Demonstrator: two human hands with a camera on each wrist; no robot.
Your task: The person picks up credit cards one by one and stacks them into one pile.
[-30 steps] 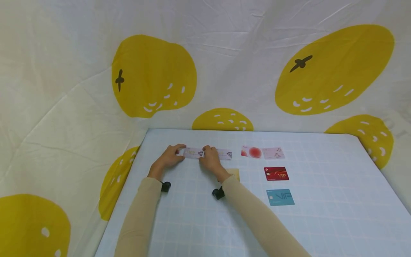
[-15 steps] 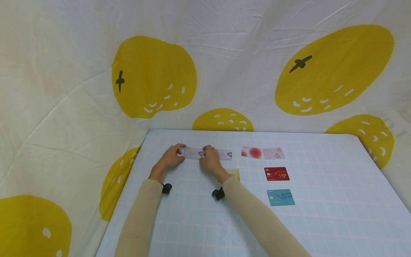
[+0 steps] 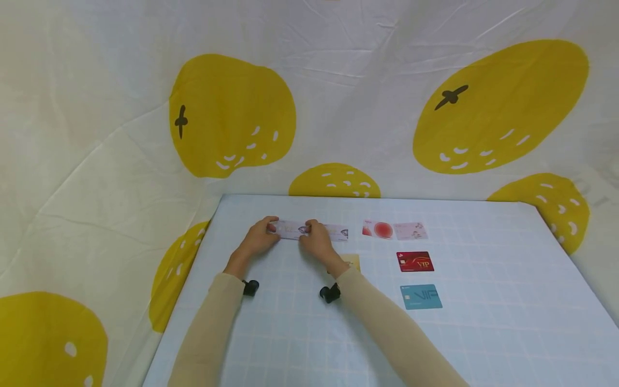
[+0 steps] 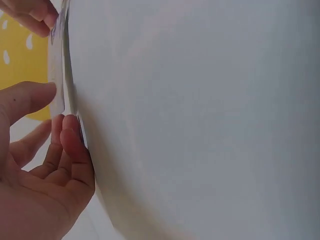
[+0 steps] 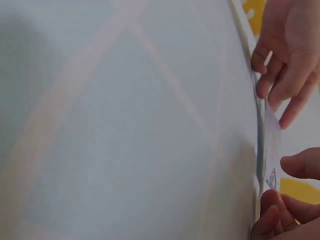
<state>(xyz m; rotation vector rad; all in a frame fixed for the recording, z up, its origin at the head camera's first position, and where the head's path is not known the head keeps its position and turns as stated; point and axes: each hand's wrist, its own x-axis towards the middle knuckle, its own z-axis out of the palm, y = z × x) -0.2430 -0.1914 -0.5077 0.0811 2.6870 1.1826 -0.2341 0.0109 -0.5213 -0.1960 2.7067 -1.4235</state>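
Observation:
In the head view a pale purple printed paper slip [image 3: 288, 230] spans the gap between both hands. My left hand [image 3: 260, 236] pinches its left end, thumb and fingertips at its edges. At its other end my right hand [image 3: 316, 241] holds it with thumb and fingers. Seen from the right wrist, the slip [image 5: 272, 137] stands a little off the table surface. A second similar slip [image 3: 337, 233] lies just right of the right hand and is partly hidden by it. Under the right wrist shows part of a gold card [image 3: 352, 262].
To the right lie a red-and-pink printed slip pair [image 3: 382, 229], a red VIP card [image 3: 415, 262] and a blue VIP card [image 3: 421, 296]. All rest on a pale checked table [image 3: 503, 290]. A white cloth with yellow fruit prints [image 3: 338, 107] rises behind it.
The paper slip between the hands looks slightly raised and tilted compared with before. Its left end reaches further into the left fingers. Both hands have hardly moved.

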